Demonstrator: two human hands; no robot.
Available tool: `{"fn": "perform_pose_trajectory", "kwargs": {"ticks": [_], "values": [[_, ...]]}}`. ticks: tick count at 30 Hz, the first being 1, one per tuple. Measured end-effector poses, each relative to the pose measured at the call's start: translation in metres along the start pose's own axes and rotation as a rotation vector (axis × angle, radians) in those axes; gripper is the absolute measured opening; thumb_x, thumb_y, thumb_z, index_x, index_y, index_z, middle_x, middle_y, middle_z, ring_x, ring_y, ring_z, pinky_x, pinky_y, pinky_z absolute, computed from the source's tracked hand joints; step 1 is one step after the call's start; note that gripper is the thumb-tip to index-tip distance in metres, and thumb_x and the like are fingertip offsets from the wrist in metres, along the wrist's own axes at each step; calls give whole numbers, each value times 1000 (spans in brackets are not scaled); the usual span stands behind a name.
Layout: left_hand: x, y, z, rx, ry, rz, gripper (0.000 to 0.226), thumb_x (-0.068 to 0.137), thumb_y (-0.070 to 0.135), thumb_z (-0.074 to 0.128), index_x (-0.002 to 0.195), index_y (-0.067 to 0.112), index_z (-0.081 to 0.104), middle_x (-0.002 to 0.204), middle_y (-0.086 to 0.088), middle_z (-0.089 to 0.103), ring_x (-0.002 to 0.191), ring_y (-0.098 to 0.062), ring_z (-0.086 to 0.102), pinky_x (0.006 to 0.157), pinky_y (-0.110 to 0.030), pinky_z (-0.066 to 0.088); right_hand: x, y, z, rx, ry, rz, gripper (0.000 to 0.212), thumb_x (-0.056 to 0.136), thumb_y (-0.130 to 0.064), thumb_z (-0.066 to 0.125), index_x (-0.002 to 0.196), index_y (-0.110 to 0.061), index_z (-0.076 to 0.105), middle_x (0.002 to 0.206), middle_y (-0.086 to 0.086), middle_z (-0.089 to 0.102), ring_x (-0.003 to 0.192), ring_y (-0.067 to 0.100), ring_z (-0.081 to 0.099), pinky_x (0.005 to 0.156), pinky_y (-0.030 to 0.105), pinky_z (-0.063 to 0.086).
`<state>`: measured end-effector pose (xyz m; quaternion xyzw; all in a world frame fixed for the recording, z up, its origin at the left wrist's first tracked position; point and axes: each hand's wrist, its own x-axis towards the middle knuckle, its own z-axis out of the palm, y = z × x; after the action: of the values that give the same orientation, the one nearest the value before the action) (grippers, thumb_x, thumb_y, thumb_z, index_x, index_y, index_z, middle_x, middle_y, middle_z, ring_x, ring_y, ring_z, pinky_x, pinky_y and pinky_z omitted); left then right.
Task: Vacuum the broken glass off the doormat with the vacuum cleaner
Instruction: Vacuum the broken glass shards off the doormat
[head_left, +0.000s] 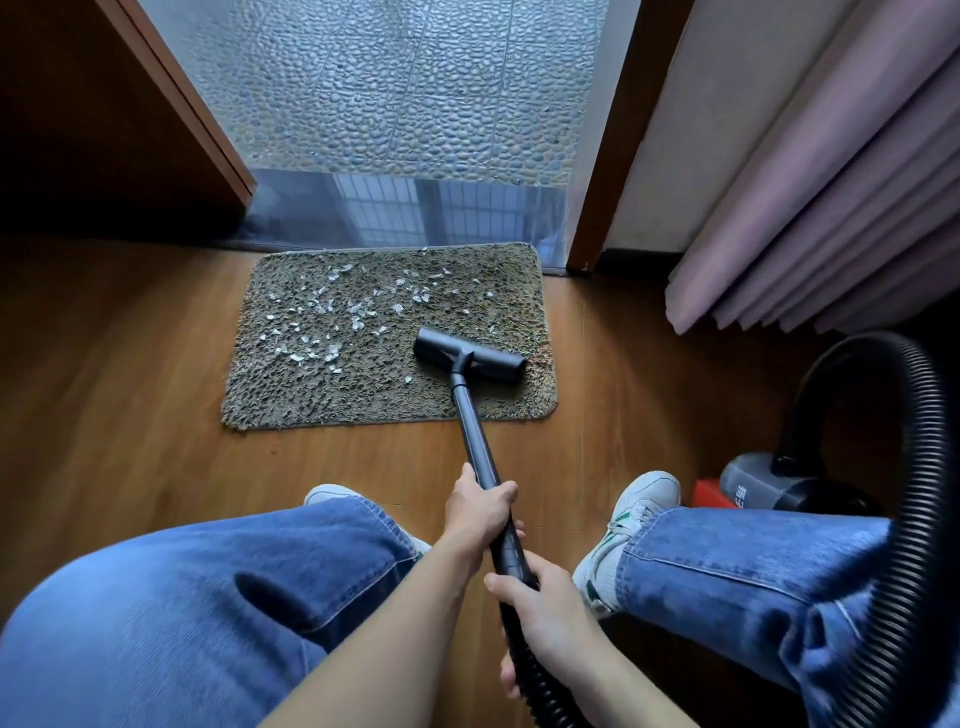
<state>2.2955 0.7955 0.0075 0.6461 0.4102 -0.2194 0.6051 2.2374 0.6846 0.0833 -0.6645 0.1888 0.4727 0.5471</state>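
Observation:
A shaggy brown doormat (363, 395) lies on the wooden floor before the doorway. Pale shards of broken glass (332, 317) are scattered over its left and middle parts. The black floor head (470, 362) of the vacuum cleaner rests on the mat's right side, to the right of most shards. Its dark wand (470, 431) runs back toward me. My left hand (480, 512) grips the wand from the left. My right hand (545, 618) grips the wand's lower end where the ribbed hose begins.
The black hose (919, 467) arcs on the right to the vacuum body (769, 483), beside a red box (711, 494). Pink curtains (810, 208) hang at the right. A brown door (104, 114) stands open at the left. My jeans-clad knees and white sneakers frame the wand.

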Motion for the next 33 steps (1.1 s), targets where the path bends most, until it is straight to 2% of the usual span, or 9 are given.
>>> {"fn": "perform_pose_trajectory", "kwargs": {"ticks": [7, 13, 15, 18, 20, 23, 27, 29, 33], "values": [[11, 7, 5, 23, 7, 29, 48, 87, 12, 58, 130, 3, 41, 83, -10, 58, 44, -21, 63, 49, -30, 54, 9, 1, 0, 1, 74, -71, 15, 98, -28, 58, 112, -24, 58, 59, 6, 59, 43, 31, 62, 45, 34, 52], [43, 32, 9, 59, -15, 73, 56, 88, 11, 57, 139, 2, 37, 69, -5, 59, 45, -24, 63, 52, -36, 58, 38, -19, -5, 85, 89, -53, 20, 101, -28, 57, 119, -22, 52, 46, 2, 59, 41, 29, 60, 43, 32, 51], [57, 42, 11, 66, -24, 88, 53, 88, 11, 58, 137, 3, 38, 73, -6, 60, 47, -26, 64, 58, -41, 61, 48, -30, -7, 119, 93, -57, 18, 101, -26, 57, 118, -23, 51, 47, 4, 58, 40, 29, 59, 42, 32, 50], [76, 54, 10, 42, -50, 99, 61, 88, 12, 59, 144, 11, 34, 83, -6, 59, 48, -23, 64, 57, -37, 60, 64, -44, -8, 172, 102, -45, 16, 101, -25, 57, 115, -26, 50, 61, 12, 57, 39, 28, 58, 42, 32, 51], [83, 58, 9, 11, -113, 111, 57, 89, 13, 59, 141, 14, 35, 89, -7, 58, 54, -22, 67, 60, -40, 61, 73, -51, -9, 215, 112, -32, 17, 101, -24, 56, 117, -27, 50, 69, 16, 57, 40, 27, 59, 43, 33, 52], [83, 57, 12, -40, -167, 116, 54, 92, 12, 60, 139, 17, 35, 99, -9, 56, 60, -20, 70, 51, -31, 56, 85, -56, -14, 271, 137, -17, 18, 102, -19, 56, 120, -21, 54, 77, 18, 60, 43, 27, 61, 44, 33, 53], [72, 49, 18, -38, -100, 135, 26, 92, 9, 58, 114, 14, 46, 88, -7, 56, 57, -19, 68, 53, -30, 54, 89, -48, -18, 124, 161, -34, 15, 102, -16, 53, 115, -12, 55, 82, 16, 60, 41, 24, 60, 39, 29, 49], [67, 43, 19, -44, -93, 125, 26, 91, 8, 57, 115, 11, 47, 86, -7, 54, 55, -20, 66, 56, -32, 55, 84, -41, -17, 71, 162, -37, 13, 101, -16, 52, 111, -11, 56, 78, 14, 58, 39, 25, 60, 38, 29, 48], [47, 30, 24, -65, -75, 71, 21, 90, 5, 53, 109, 9, 45, 83, -9, 51, 54, -20, 66, 49, -29, 52, 63, -28, -18, 20, 141, 0, 9, 100, -17, 53, 108, -14, 57, 75, 14, 57, 39, 25, 61, 38, 28, 48]]}}
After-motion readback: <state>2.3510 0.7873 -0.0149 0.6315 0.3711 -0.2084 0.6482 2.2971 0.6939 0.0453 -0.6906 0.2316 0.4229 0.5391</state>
